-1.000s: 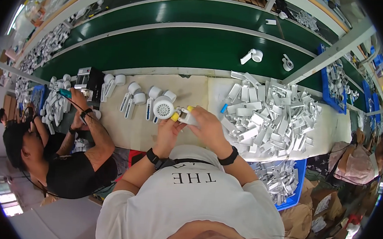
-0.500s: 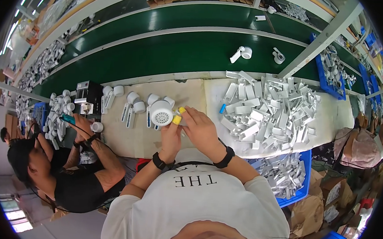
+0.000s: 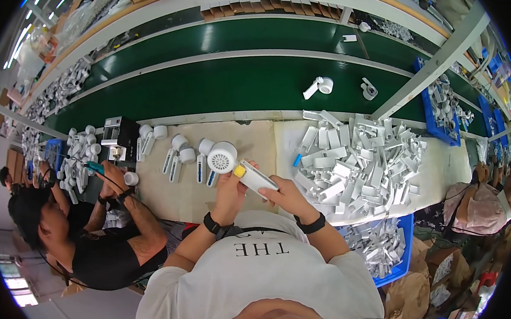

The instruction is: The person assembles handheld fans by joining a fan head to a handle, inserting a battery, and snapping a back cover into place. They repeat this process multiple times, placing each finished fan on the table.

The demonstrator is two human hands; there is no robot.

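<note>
Over the table, my left hand [image 3: 229,194] is closed around the lower part of a white round-headed appliance with a slotted grille [image 3: 222,157], which looks like a small hair dryer. A long white handle shell [image 3: 258,180] slants from it down to the right. My right hand [image 3: 289,195] grips the shell's lower end, fingers bent round it. A yellow patch [image 3: 239,170], perhaps a finger cover, shows where the shell meets the head. Whether shell and head are joined is hidden there. To the left lie several similar units with handles [image 3: 175,167].
A large pile of white handle shells [image 3: 361,160] covers the table's right, with a blue bin of more [image 3: 403,250] below. A co-worker [image 3: 111,226] holds a teal tool at the left beside a black machine [image 3: 120,136]. A green conveyor [image 3: 213,84] runs behind, and a slanted post [image 3: 431,62] stands right.
My right hand has moved down and right from the head and now grips the long white shell, which shows clearly. The round head has shifted slightly right. My left hand stays near it.
</note>
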